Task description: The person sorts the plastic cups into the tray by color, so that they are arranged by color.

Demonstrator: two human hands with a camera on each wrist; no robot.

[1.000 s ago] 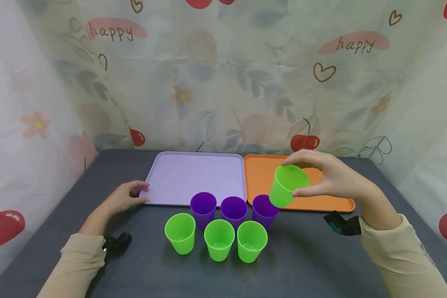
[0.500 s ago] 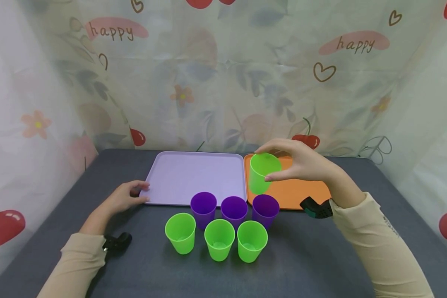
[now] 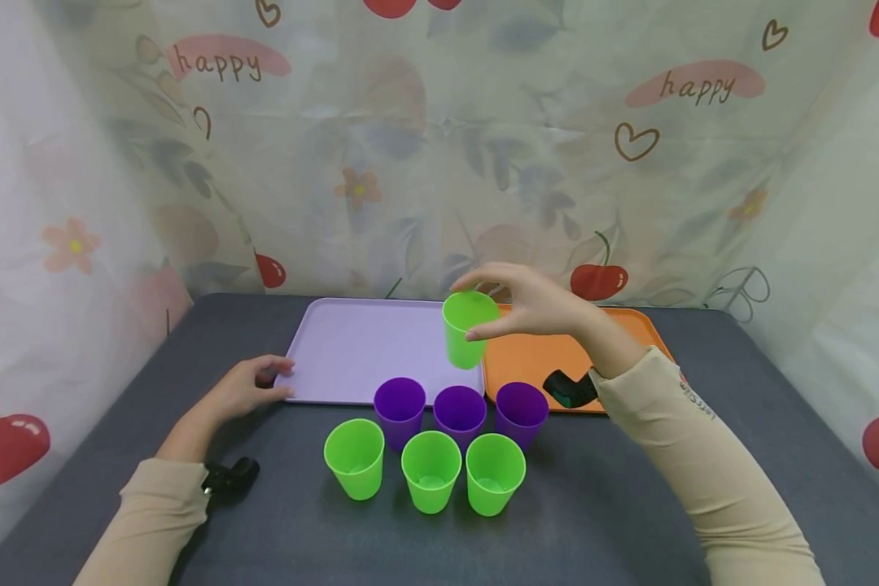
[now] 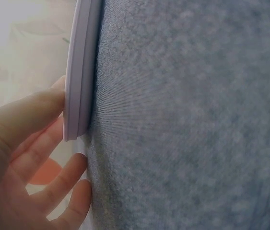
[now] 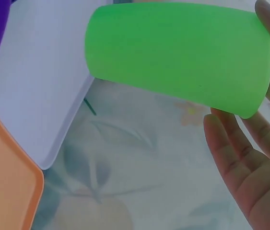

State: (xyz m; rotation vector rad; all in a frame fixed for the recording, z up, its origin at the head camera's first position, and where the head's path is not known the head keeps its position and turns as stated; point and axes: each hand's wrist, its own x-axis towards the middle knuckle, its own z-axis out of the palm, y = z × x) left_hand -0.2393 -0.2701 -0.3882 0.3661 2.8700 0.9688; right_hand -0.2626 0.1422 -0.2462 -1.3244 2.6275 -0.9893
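My right hand (image 3: 520,301) holds a green cup (image 5: 178,52) by its rim, thumb on the near side and fingers on the far side. The cup hangs upright in the air where the lavender tray (image 3: 381,346) meets the orange tray (image 3: 535,366). At the lavender tray's left near corner, my left hand (image 3: 242,387) grips the edge; in the left wrist view the thumb (image 4: 34,112) lies against the rim. Three purple cups, left (image 3: 399,411), middle (image 3: 459,415) and right (image 3: 522,415), stand along the trays' near edges. Closer stand three green cups, left (image 3: 355,460), middle (image 3: 430,472) and right (image 3: 495,474).
The trays lie side by side at the back of a dark grey table (image 3: 593,505). A patterned curtain (image 3: 439,163) hangs behind and on both sides. A thin looped wire (image 3: 740,293) is at the back right. Black devices are strapped to both wrists.
My right hand has carried the green cup leftward and slightly up, from over the orange tray to the seam between the trays. My left hand and the standing cups have stayed put.
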